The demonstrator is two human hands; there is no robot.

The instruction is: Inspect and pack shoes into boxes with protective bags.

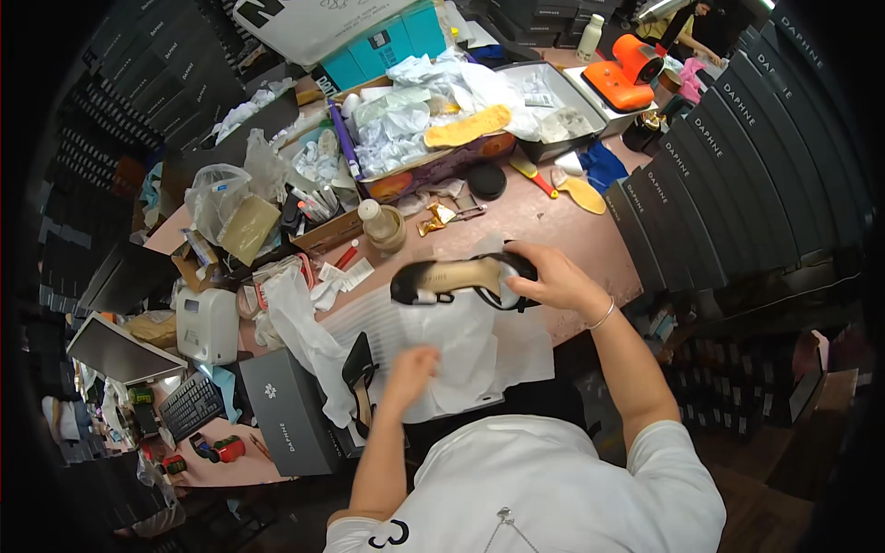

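Note:
My right hand (558,278) grips a black sandal (452,276) with a beige insole by its right end. The sandal is held above sheets of white tissue paper (461,350) on the pink table. Lower and to the left, my left hand (415,373) is over the tissue, apart from the sandal; motion smears its fingers, so what they hold, if anything, is unclear. Just left of that hand a second black shoe (359,364) stands partly in the paper. Beside it is a dark grey shoebox (286,410).
A carton (433,170) of crumpled paper stands at the back, near an orange device (622,74). A bottle and jar (380,226) are beyond the tissue. Stacked shoeboxes (714,152) wall the right side. On the left are a white label printer (207,324) and keyboard (191,401).

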